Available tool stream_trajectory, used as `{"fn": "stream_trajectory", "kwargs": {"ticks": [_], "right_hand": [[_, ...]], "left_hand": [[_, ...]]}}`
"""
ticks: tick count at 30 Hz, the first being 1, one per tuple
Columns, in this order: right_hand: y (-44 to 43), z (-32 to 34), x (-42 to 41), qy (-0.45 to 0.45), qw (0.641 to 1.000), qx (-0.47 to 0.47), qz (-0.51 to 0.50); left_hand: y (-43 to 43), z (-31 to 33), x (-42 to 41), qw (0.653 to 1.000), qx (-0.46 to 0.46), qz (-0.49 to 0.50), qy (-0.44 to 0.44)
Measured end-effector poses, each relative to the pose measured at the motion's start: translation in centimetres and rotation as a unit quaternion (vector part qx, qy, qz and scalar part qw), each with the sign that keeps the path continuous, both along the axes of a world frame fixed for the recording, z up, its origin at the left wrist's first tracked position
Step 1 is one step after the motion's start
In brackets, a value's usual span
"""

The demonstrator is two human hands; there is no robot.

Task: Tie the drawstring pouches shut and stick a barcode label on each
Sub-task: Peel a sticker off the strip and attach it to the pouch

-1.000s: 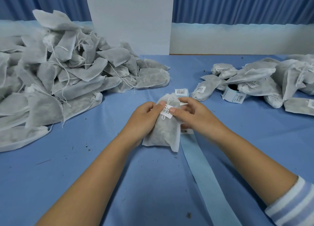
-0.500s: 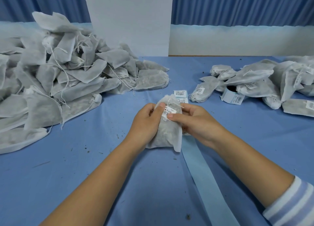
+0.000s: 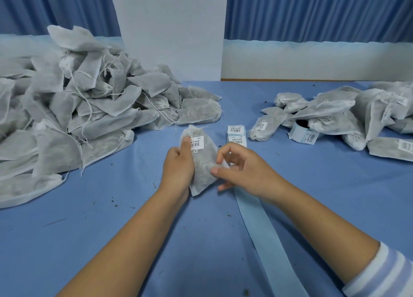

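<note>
A grey drawstring pouch with its neck tied stands tilted just above the blue table. A white barcode label is stuck near its top, over the string loop. My left hand grips the pouch's left side, thumb pressed beside the label. My right hand touches the pouch's lower right edge with its fingertips. The label strip with barcode stickers lies just behind my right hand, and its pale blue backing tape trails toward me.
A big heap of unlabelled pouches fills the left side. Labelled pouches pile up at the right, around a label roll. A white board stands at the back. Dark crumbs dot the blue table.
My right hand has slid from the label down to the pouch's lower right edge. The pouch has tilted left, its label now uncovered.
</note>
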State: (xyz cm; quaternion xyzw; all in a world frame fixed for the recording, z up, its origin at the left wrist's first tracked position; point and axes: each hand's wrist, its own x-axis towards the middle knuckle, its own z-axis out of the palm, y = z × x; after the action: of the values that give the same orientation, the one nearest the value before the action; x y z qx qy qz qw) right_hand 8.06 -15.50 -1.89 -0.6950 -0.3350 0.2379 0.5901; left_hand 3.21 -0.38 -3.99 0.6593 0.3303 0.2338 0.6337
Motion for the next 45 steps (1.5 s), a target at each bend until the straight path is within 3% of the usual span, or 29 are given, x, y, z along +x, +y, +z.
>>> {"fn": "stream_trajectory", "kwargs": {"ticks": [4, 8, 10, 15, 23, 26, 28, 31, 37, 45], "right_hand": [[-0.1, -0.1, 0.6, 0.011, 0.995, 0.071, -0.065], [-0.8, 0.7, 2.3, 0.046, 0.937, 0.269, -0.217], [-1.5, 0.8, 3.1, 0.050, 0.930, 0.289, -0.220], [-0.8, -0.4, 3.2, 0.024, 0.969, 0.145, -0.197], [3.3, 1.2, 4.4, -0.087, 0.987, -0.046, -0.130], [6.3, 2.0, 6.0, -0.181, 0.968, -0.145, -0.094], [8.6, 2.2, 7.2, -0.269, 0.936, -0.220, -0.061], [11.4, 1.9, 8.8, -0.328, 0.892, -0.309, -0.037], [16.3, 1.0, 9.8, -0.382, 0.863, -0.326, -0.054], [21.1, 0.1, 8.9, -0.376, 0.880, -0.263, -0.126]], "left_hand": [[0.1, 0.1, 0.2, 0.996, -0.078, -0.037, -0.033], [0.1, 0.7, 0.3, 0.982, -0.172, -0.018, -0.077], [0.1, 0.7, 0.3, 0.981, -0.176, -0.024, -0.072], [0.3, 0.7, 0.3, 0.982, -0.169, -0.039, -0.071], [2.1, 1.3, 0.2, 0.985, -0.155, -0.038, -0.072], [3.2, 1.4, 0.2, 0.983, -0.166, -0.027, -0.076], [4.0, 1.4, 0.1, 0.980, -0.179, -0.019, -0.082], [4.9, 1.5, 0.3, 0.976, -0.197, -0.009, -0.095], [6.0, 1.9, 0.6, 0.981, -0.170, 0.011, -0.091], [6.6, 2.3, 0.7, 0.977, -0.187, 0.019, -0.101]]}}
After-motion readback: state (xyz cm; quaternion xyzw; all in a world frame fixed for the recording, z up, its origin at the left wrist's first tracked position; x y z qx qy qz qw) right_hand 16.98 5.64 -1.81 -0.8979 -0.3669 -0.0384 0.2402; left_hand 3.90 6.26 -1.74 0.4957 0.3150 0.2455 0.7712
